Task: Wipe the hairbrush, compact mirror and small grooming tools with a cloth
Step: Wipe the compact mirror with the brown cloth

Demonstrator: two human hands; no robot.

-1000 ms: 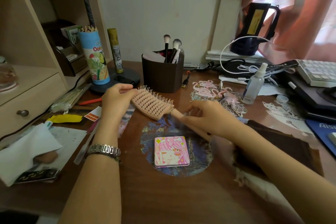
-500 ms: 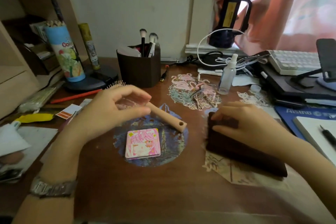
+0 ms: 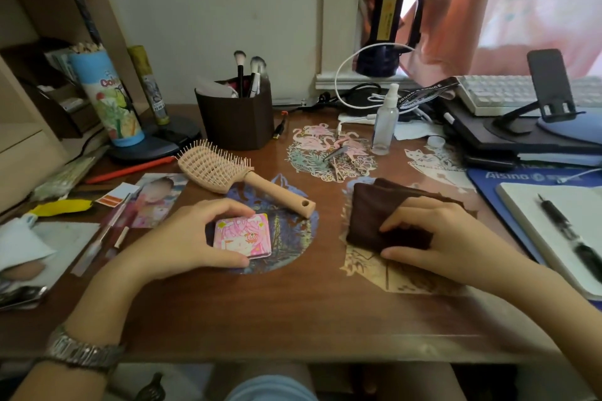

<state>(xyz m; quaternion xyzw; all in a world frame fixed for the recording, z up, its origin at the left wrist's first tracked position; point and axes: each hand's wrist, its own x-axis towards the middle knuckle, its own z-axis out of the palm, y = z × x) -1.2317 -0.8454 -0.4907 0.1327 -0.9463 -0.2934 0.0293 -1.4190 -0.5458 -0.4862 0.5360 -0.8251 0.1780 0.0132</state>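
A beige hairbrush (image 3: 234, 177) lies on the desk with its handle pointing right. Just below it lies a square pink compact mirror (image 3: 245, 236). My left hand (image 3: 185, 238) curls round the mirror, thumb at its near edge and fingers over its far edge. A folded dark brown cloth (image 3: 378, 208) lies to the right. My right hand (image 3: 436, 238) grips the cloth's near end. Small metal grooming tools (image 3: 335, 156) lie on the flamingo picture behind the cloth.
A brown holder (image 3: 236, 120) with makeup brushes stands at the back. A clear spray bottle (image 3: 385, 122) stands right of it. A notebook with a pen (image 3: 566, 231), a keyboard (image 3: 508, 94) and a phone stand (image 3: 547, 91) fill the right side. Papers and a photo (image 3: 153, 202) lie at left.
My left hand let go of the hairbrush, which now lies on the desk, and came down onto the compact mirror. My right hand moved to the cloth and took hold of it.
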